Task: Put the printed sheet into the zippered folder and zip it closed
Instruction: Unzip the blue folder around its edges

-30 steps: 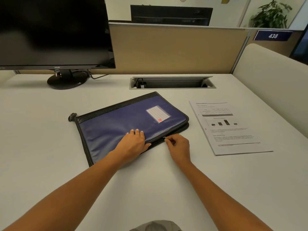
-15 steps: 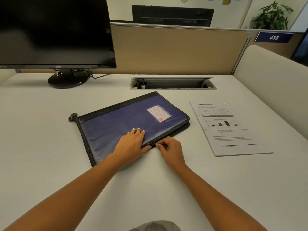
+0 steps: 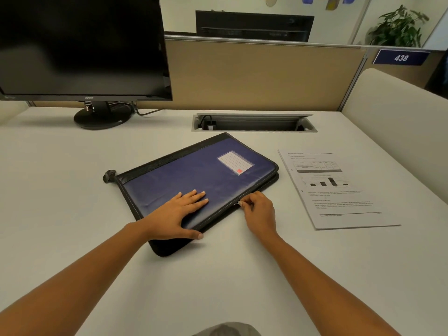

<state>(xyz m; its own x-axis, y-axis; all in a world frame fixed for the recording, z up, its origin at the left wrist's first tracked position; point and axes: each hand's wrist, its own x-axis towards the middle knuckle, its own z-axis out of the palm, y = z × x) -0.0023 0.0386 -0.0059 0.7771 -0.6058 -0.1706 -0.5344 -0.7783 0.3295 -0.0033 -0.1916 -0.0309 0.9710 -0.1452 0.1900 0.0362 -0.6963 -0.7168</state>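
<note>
Nearest: both forearms reach in over the pale grey desk top (image 3: 72, 202).

Left hand (image 3: 177, 212): fingers straight and flat on the cover of the navy-blue zippered fabric folder with black edging (image 3: 194, 175). The thumb lies along its near edge. It pins the folder and grips nothing. Against half a second ago, it has slid nearer, with the thumb now down at the edge seam.

Right hand (image 3: 260, 213): fingers curled, thumb and forefinger pinching the small pale zipper pull (image 3: 239, 203) on the near-right edge. The pinch sits slightly farther toward the far-right corner than half a second ago, about where it was a second ago. So there is no net zipper travel along this edge; likely a re-grip or a snag.

The folder lies flat and skewed. Its halves show a slight gap at the right corner; how much is unzipped I cannot tell.

Just right of the folder, apart from it, the white printed sheet with a table and bar chart (image 3: 337, 190) lies flat on the desk, untouched.

Judgement: this is the opening stage; insertion and closing are not yet begun.

Farther back: recessed grey cable tray (image 3: 254, 123), black monitor (image 3: 80, 44), beige partition (image 3: 266, 76).
</note>
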